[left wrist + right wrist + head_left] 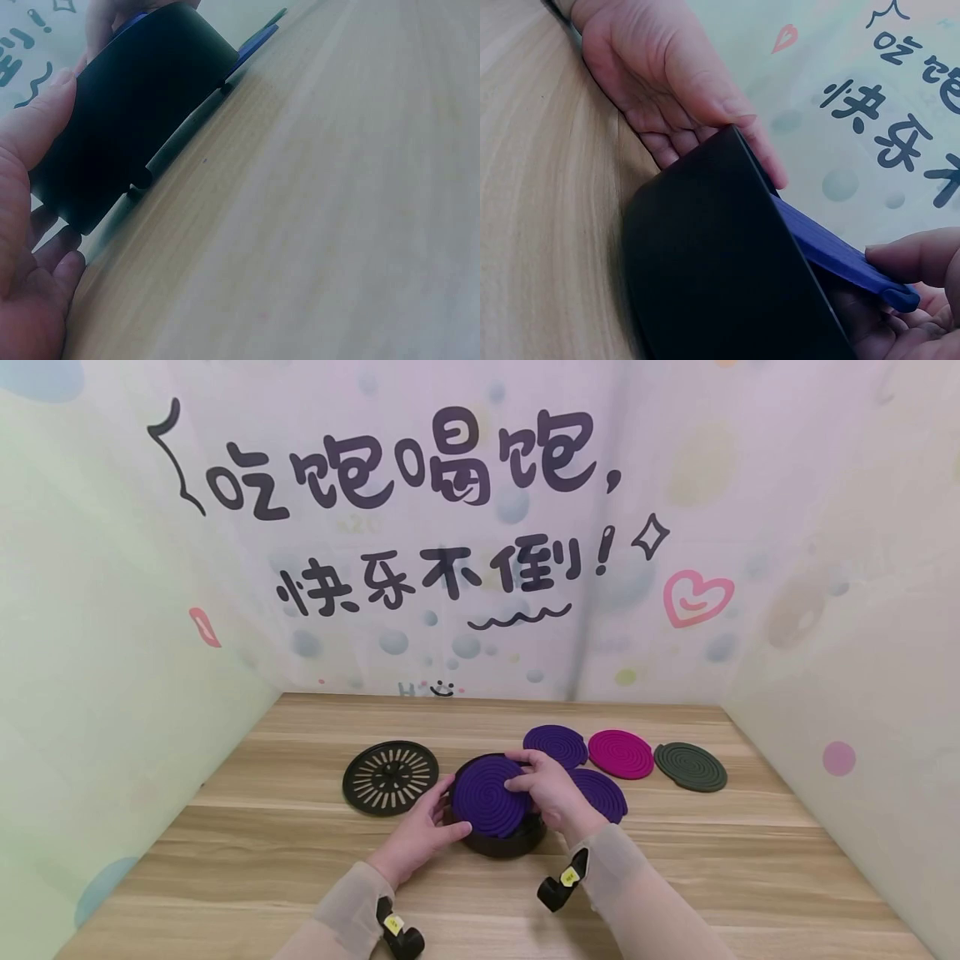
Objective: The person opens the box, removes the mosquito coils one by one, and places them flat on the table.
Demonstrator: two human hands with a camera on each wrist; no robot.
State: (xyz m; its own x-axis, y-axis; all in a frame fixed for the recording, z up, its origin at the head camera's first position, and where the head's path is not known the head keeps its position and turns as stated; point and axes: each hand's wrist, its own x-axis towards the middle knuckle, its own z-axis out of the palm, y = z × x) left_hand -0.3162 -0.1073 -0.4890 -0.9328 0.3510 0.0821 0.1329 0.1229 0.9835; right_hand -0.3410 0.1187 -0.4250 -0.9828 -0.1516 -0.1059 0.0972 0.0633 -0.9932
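A round black mosquito coil holder (504, 846) stands on the wooden table before me. My left hand (420, 839) grips it from the left, thumb at the near side of the rim and fingers round the wall. With its thumb and fingers, my right hand (551, 789) pinches the right edge of a purple mosquito coil (486, 799). That coil slants in the holder's mouth, its right edge raised above the rim, as the right wrist view shows of the coil (832, 244). Small feet show under the holder (135, 112) in the left wrist view.
A slotted black lid (382, 752) lies to the left of the holder. On the right are two more purple coils (555, 745), a magenta coil (621, 754) and a grey-green coil (690, 767). Printed cloth walls (480, 660) enclose the table's back and sides.
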